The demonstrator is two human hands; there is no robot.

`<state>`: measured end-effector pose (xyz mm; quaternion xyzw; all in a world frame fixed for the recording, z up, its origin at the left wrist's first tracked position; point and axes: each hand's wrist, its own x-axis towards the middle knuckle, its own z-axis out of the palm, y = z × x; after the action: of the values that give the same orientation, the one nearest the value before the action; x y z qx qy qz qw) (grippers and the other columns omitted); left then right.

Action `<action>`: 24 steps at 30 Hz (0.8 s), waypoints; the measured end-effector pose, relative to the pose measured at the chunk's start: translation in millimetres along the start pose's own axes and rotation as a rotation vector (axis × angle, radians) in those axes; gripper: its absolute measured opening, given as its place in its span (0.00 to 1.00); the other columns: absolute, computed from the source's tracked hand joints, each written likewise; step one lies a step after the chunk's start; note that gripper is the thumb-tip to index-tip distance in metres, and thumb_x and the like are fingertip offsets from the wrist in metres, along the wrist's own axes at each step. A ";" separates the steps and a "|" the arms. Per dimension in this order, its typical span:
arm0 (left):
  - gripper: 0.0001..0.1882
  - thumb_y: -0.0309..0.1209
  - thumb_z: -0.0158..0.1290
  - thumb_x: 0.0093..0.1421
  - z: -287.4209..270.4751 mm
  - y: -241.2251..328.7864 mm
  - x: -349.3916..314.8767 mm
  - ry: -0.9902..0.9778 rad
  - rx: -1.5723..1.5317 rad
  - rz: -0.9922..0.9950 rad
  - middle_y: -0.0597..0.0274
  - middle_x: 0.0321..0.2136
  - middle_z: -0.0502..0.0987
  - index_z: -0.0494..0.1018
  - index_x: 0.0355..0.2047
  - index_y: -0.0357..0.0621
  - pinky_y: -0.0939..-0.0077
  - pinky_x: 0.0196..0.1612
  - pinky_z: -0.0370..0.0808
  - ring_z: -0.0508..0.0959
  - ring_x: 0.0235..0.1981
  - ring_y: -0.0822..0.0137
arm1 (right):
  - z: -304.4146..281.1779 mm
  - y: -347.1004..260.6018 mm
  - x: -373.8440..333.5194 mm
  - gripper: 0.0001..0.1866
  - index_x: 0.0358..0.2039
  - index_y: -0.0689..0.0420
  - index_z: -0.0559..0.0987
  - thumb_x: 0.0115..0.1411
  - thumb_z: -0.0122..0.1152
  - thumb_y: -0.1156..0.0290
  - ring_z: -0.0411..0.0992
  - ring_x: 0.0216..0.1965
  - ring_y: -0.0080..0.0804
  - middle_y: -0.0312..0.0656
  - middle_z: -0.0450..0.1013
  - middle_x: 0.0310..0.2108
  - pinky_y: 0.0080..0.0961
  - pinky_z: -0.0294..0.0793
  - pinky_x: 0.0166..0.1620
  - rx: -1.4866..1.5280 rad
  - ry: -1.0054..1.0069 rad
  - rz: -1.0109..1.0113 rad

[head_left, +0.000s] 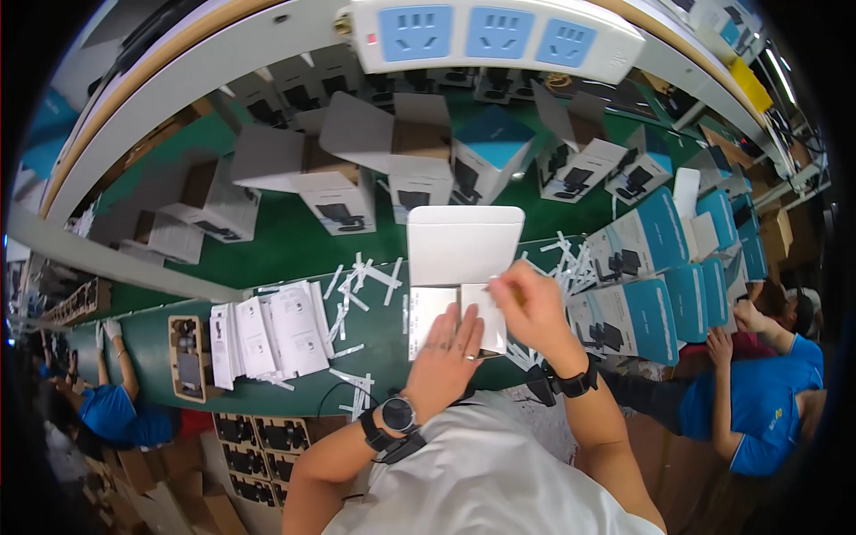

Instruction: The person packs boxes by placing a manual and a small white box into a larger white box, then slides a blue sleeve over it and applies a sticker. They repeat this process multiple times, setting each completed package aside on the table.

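A small white cardboard box (415, 330) lies in front of me, its lid (465, 245) raised at the far side. Inside, two pale panels meet at a gap near the middle; whether they are inner flaps or separate pieces I cannot tell. My left hand (446, 349) rests flat across the near part of the box, fingers stretched out, a ring on one finger. Over the box's right side, my right hand (532, 308) is closed, thumb and fingers pinched together. What it holds, if anything, is hidden.
Left of the box lie a stack of white leaflets (276, 332) and a brown tray (188, 358) with black parts. White paper strips (367, 278) are scattered about. Blue-and-white cartons (629, 308) crowd the right; open cartons (334, 201) stand behind. A power strip (499, 36) hangs above. Co-workers (758, 392) flank me.
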<state>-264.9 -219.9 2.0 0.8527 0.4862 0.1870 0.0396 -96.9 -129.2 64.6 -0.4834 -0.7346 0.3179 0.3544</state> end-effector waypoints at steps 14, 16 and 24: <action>0.18 0.33 0.53 0.55 19.2 -1.4 -20.3 0.027 -0.082 -0.071 0.55 0.42 0.77 0.78 0.46 0.40 0.68 0.35 0.79 0.77 0.48 0.55 | 95.1 -17.7 19.1 0.14 0.28 0.54 0.74 0.57 0.68 0.59 0.77 0.26 0.48 0.43 0.77 0.24 0.42 0.73 0.29 -0.386 -0.172 -0.188; 0.17 0.32 0.53 0.56 22.5 -5.3 -21.7 -0.027 -0.133 0.003 0.55 0.42 0.76 0.78 0.45 0.41 0.68 0.34 0.79 0.77 0.47 0.54 | 97.0 -14.6 17.5 0.14 0.28 0.54 0.74 0.57 0.69 0.60 0.77 0.25 0.48 0.43 0.77 0.23 0.41 0.73 0.28 -0.395 -0.175 -0.224; 0.20 0.33 0.53 0.57 21.1 -6.9 -19.4 0.033 -0.083 -0.010 0.51 0.49 0.77 0.76 0.49 0.40 0.70 0.37 0.78 0.76 0.54 0.52 | 82.9 -18.0 12.3 0.12 0.28 0.55 0.74 0.58 0.68 0.62 0.77 0.25 0.49 0.44 0.77 0.23 0.40 0.73 0.28 -0.488 -0.061 -0.143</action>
<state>-271.8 -230.2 -24.8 0.8445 0.4830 0.2211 0.0678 -177.8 -133.9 36.5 -0.4919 -0.8321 0.1197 0.2264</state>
